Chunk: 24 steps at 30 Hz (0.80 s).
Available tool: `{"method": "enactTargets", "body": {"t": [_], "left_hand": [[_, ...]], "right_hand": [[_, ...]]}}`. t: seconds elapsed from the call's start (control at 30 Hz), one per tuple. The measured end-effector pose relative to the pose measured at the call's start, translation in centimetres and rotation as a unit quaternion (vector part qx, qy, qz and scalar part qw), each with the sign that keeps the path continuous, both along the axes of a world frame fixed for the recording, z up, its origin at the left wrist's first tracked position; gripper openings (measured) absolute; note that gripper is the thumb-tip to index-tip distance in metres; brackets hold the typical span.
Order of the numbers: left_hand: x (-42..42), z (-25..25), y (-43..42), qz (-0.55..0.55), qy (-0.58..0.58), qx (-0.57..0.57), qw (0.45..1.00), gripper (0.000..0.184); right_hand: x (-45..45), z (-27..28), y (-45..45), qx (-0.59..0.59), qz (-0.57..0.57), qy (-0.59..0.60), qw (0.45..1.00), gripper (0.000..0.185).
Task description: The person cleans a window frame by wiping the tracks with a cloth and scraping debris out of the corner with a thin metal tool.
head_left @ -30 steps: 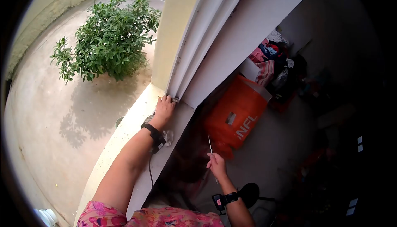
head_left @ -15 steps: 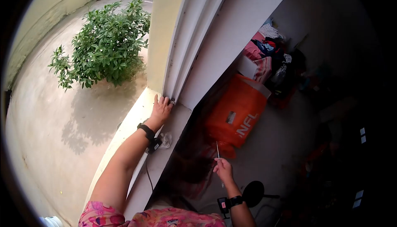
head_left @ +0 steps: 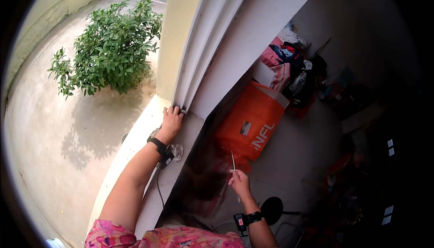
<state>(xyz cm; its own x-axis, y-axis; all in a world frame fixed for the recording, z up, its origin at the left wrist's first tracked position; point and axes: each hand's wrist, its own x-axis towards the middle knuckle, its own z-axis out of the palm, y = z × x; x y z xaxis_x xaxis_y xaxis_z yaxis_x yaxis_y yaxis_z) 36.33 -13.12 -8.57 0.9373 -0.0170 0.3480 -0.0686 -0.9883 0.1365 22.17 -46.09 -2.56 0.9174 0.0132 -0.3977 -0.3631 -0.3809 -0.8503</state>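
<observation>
The head camera looks down on left hand point(head_left: 172, 124) and right hand point(head_left: 240, 184).

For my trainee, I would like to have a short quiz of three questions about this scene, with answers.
1. Which hand holds the thin rod?
2. True or false: both wrists wear black straps.
3. Choose one. The left hand is at:
a) the bush
b) the foot of the white frame
c) the orange bag

Key: 1. The right hand. 2. True. 3. b.
</observation>
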Motion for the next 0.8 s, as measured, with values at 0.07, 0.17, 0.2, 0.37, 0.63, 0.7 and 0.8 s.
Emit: {"method": "enactTargets", "body": {"t": [0.07, 0.17, 0.2, 0.37, 0.63, 0.7, 0.8], "left_hand": [[-0.7, 0.1, 0.2, -0.011, -0.008, -0.017, 1.0, 0.022], [-1.9, 2.4, 1.4, -0.058, 0.049, -0.043, 0.996, 0.026], [-1.9, 2.2, 1.6, -0.058, 0.051, -0.038, 0.996, 0.026], [-1.7, 2.1, 1.2, -0.047, 0.037, 0.066, 0.996, 0.03], [-0.4, 0.8, -0.2, -0.007, 0.011, 0.063, 0.998, 0.024], [-0.3, 0.7, -0.5, 0.013, -0.044, 0.057, 0.997, 0.021], [-0.9, 0.6, -0.2, -0.011, -0.012, 0.005, 1.0, 0.022]], "right_hand": [[-0.2, 0.5, -0.1, 0.011, -0.007, 0.002, 1.0, 0.025], [-0.1, 0.3, -0.9, 0.018, -0.016, -0.004, 1.0, 0.025], [-0.1, 0.1, -1.1, 0.011, -0.017, -0.012, 1.0, 0.025], [0.0, -0.1, -1.3, 0.039, -0.034, 0.015, 0.999, 0.022], [0.5, 1.5, 0.3, 0.048, -0.029, 0.014, 0.998, 0.024], [0.5, 1.8, 0.7, 0.053, -0.031, 0.018, 0.998, 0.024], [0.0, 1.6, 0.8, 0.033, -0.012, 0.005, 0.999, 0.024]]}}
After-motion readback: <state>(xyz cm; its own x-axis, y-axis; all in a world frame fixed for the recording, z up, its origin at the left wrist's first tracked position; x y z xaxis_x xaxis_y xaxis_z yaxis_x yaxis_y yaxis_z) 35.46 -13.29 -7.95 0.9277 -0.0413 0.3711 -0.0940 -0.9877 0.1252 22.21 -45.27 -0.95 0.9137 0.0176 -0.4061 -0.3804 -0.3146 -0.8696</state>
